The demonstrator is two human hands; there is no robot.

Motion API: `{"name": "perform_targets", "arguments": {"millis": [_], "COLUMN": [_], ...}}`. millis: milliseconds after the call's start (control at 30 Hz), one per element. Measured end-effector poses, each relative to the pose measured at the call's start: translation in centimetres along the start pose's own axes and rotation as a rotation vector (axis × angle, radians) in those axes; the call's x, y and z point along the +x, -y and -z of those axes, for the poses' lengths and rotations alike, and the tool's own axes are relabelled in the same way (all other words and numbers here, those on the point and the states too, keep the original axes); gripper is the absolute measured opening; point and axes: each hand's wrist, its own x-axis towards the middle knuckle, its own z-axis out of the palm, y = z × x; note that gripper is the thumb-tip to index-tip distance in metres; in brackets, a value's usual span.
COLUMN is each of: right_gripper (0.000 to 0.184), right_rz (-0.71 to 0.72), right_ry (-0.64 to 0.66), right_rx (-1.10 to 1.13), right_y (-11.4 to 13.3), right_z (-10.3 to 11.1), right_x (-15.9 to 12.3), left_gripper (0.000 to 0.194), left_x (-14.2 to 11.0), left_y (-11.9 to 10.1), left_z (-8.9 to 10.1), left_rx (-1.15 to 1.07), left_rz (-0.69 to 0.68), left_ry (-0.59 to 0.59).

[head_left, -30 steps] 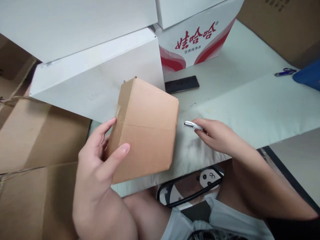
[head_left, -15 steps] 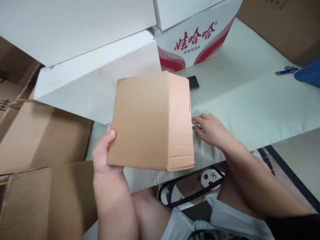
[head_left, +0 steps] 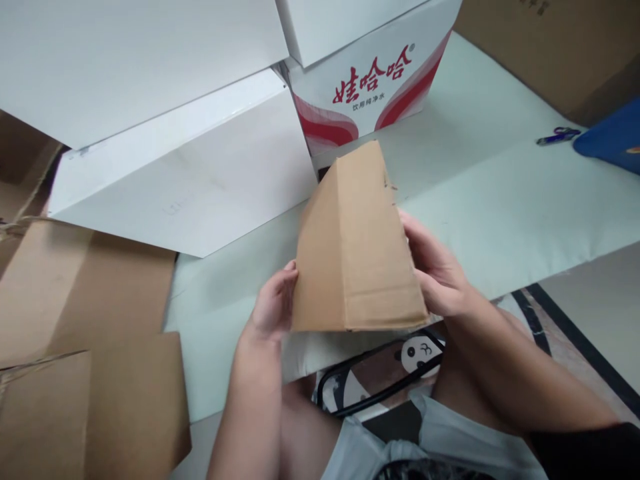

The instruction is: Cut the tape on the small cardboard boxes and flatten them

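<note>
A plain brown cardboard box point(head_left: 373, 247) is held up, tilted, over the pale green cloth. My left hand point(head_left: 274, 300) grips its left side, with the thumb on the near face and the other fingers mostly hidden. Against the right side, my right hand point(head_left: 437, 270) is closed around the edge, its fingertips out of sight behind the cardboard. Small torn bits stick out along the upper right edge of the box. Whether the right hand also has something small in it cannot be seen.
White cartons point(head_left: 200, 173) are stacked at the back left, beside a red-lettered white carton point(head_left: 370, 93). Brown cartons point(head_left: 125, 393) stand at the left. Purple-handled scissors point(head_left: 559, 136) lie on the cloth point(head_left: 505, 193) near a blue object point(head_left: 613, 140). A panda-print bag point(head_left: 380, 380) is below.
The box has turned, showing more of its narrow side, and shifted right. My left hand moved right with it. My right hand, which held a thin pale item beside the box, now grasps the box.
</note>
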Motion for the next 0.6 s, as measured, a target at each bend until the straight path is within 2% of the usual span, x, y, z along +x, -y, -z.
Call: {"name": "perform_targets", "arguments": {"millis": [100,200,267,300,333,400,467,500,600], "right_gripper": [0.035,0.026,0.024,0.024,0.023,0.022,0.02,0.019,0.015], "right_rz": [0.243,0.261,0.244,0.241,0.244,0.257,0.28,0.295,0.346], "right_ry": [0.099,0.246,0.333,0.359,0.373,0.393,0.404,0.401,0.344], "right_rx": [-0.021,-0.103,-0.142,-0.152,-0.158,-0.163,-0.168,-0.169,-0.156], "right_y": [1.0,1.8,2.2,2.4,2.6,2.9,3.1,3.2,3.2], "right_z": [0.4,0.0,-0.5,-0.8,-1.0,-1.6,-2.0,-2.2,-2.7], "right_x": [0.3,0.4,0.3,0.3,0.3,0.2,0.1,0.0,-0.2], "left_gripper": [0.029,0.034,0.048,0.056,0.062,0.061,0.053,0.048,0.037], "left_x": [0.3,-0.1,-1.1,-1.9,-2.7,-4.4,-5.7,-6.1,-6.4], "left_y": [-0.2,-0.6,-0.9,-1.0,-1.1,-1.2,-1.2,-1.3,-1.7], "left_z": [0.2,1.3,1.8,1.7,1.5,0.4,-1.1,-1.7,-2.6], "left_rx": [0.331,0.503,0.508,0.51,0.524,0.662,0.92,0.997,1.069], "left_rz": [-0.023,-0.143,-0.364,-0.547,-0.765,-1.078,-1.241,-1.269,-1.258], "left_ry": [-0.023,-0.166,-0.281,-0.3,-0.269,-0.043,0.181,0.225,0.242]}}
